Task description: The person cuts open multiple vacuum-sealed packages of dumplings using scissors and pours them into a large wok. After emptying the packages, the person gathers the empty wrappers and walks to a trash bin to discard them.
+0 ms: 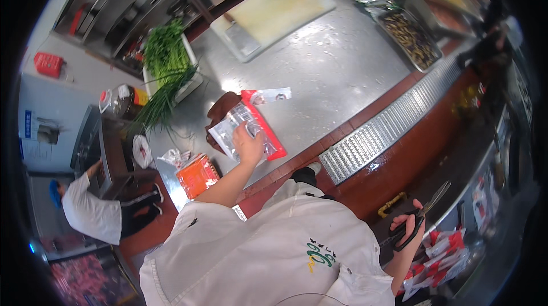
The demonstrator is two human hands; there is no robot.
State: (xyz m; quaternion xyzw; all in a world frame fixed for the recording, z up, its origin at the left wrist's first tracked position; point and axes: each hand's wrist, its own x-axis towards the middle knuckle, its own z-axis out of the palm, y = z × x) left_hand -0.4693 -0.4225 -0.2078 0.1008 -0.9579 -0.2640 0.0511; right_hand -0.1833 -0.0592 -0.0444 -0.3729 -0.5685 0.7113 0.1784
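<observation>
My left hand [249, 143] is on a clear plastic packet with red edges [272, 137], its fingers curled against the film. The packet lies on the steel table [317, 79], partly over a brown item [222, 111] whose kind I cannot tell. A narrow red and white plastic strip [272, 96] is at the packet's far end. Off to the right, away from the table, my right hand [409, 224] holds black-handled scissors [434, 199], blades pointing up and away from my body.
An orange packet [198, 176] and crumpled plastic [174, 157] lie nearby. Green vegetables [167, 49] fill a white tub. A cleaver [242, 37] rests on a cutting board [282, 6]. A metal tray of dark food [409, 38] stands right. Another person [92, 212] bends at left. Red-white packets [441, 259] lie lower right.
</observation>
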